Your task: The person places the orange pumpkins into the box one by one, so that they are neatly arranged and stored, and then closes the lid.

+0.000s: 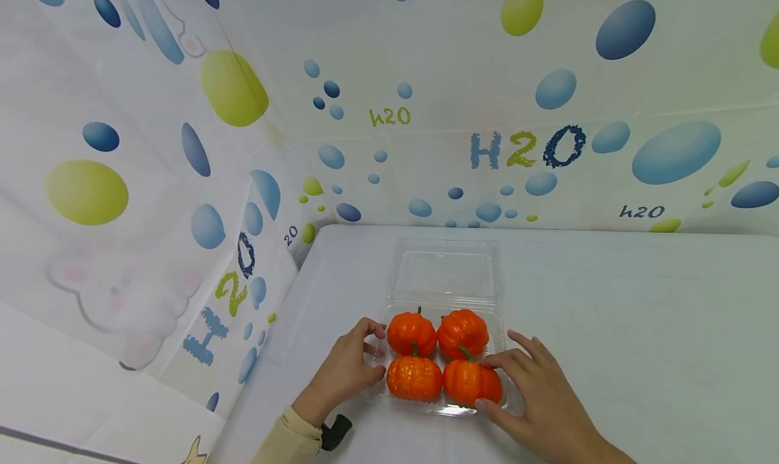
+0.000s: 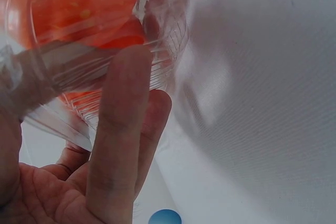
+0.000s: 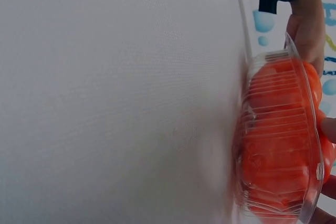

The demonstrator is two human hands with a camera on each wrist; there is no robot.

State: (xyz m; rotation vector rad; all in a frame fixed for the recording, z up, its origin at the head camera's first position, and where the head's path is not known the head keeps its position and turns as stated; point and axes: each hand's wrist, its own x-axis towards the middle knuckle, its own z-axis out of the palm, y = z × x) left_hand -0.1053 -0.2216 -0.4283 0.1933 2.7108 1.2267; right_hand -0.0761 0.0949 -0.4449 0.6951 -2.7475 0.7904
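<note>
A clear plastic clamshell box (image 1: 456,411) sits on the white table, its lid (image 1: 447,271) folded back away from me. Several small orange pumpkins fill it in two rows. At the front right is a ribbed pumpkin (image 1: 471,384) with a green stem; my right hand (image 1: 538,396) holds it between thumb and fingers. A speckled pumpkin (image 1: 415,381) lies at the front left. Behind are two more, a left one (image 1: 411,335) and a right one (image 1: 464,335). My left hand (image 1: 347,366) grips the box's left side, with fingers (image 2: 123,124) against the ribbed outer wall.
The white tabletop (image 1: 639,315) extends to the right of the box. A patterned sheet (image 1: 438,92) with blue and green spots hangs behind the table and along its left side. A black strap (image 1: 336,432) sits at my left wrist.
</note>
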